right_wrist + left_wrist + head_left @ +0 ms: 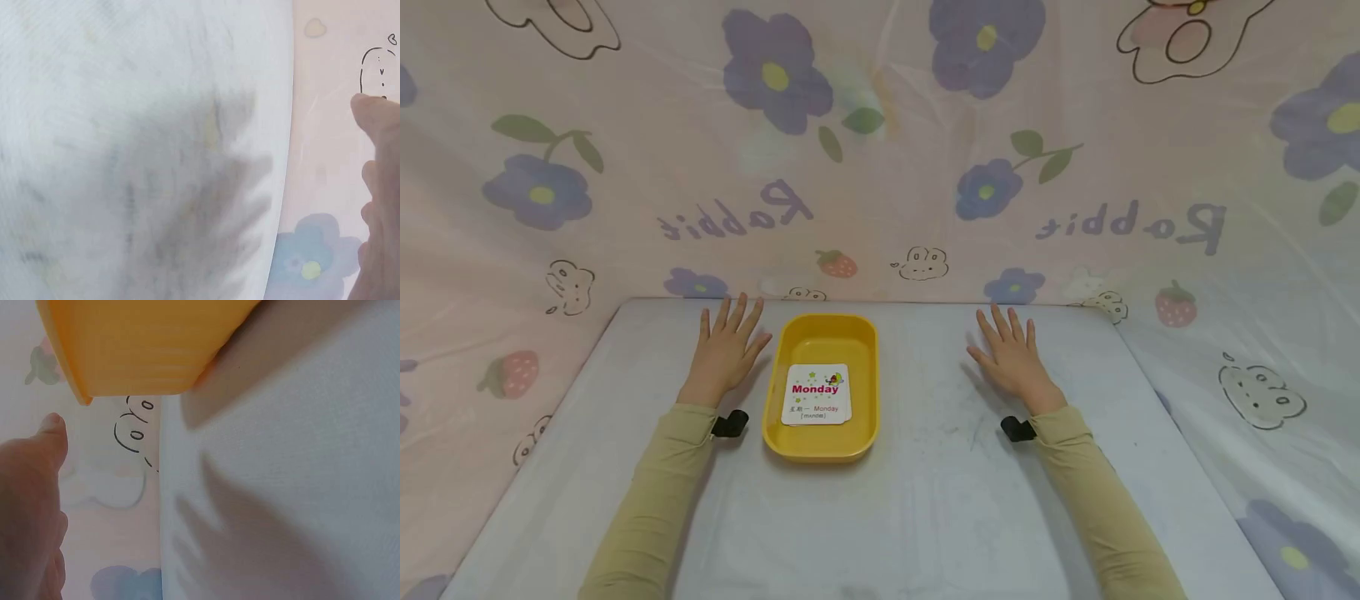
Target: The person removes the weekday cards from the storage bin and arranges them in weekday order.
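A yellow rectangular tray (822, 444) with rounded corners stands left of the table's middle. Inside it lies a small stack of white cards (817, 395); the top one reads "Monday" with Chinese characters beneath. My left hand (724, 354) is just left of the tray, fingers spread, holding nothing. In the left wrist view, the tray's side wall (144, 350) is near my thumb (53, 434), with a gap between. Well to the right of the tray, my right hand (1011, 357) is spread too, holding nothing. Both hands cast shadows on the table and appear raised above it.
The table (917, 517) has a white cover with faint smudges. A patterned curtain (880, 183) with flowers, rabbits and strawberries hangs behind it and along both sides. Black wrist cameras, left (731, 423) and right (1018, 428), sit at the sleeve cuffs.
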A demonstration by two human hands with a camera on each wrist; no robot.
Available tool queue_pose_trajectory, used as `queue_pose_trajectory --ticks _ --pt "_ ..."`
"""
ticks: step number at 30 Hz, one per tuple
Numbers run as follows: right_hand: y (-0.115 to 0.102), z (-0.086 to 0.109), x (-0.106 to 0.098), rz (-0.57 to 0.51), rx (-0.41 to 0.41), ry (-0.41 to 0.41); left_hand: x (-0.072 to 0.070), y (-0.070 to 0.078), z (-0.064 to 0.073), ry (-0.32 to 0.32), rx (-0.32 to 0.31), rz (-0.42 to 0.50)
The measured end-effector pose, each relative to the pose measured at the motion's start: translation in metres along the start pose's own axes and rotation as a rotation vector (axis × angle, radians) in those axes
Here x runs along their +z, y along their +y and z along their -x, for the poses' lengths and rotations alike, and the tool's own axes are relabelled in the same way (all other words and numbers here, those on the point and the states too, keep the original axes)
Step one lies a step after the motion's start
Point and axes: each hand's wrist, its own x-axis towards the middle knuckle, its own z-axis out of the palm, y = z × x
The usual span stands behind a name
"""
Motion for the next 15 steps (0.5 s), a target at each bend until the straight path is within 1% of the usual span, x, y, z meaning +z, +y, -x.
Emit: queue_pose_trajectory --ticks 3,9,15 --pt "-0.0013 -0.0002 -0.0015 -0.013 -0.002 0.002 -0.0013 0.0009 0.0001 0.003 0.002 0.013" --pt "-0.0028 -0.0002 -0.0040 -0.014 -0.005 0.008 -0.0035 0.0017 -0.0006 -0.005 -0.010 0.003" --pt "-0.0049 0.0004 -0.0075 -0.035 -0.018 0.010 -0.0101 0.0062 -0.0006 -0.005 -0.006 0.061"
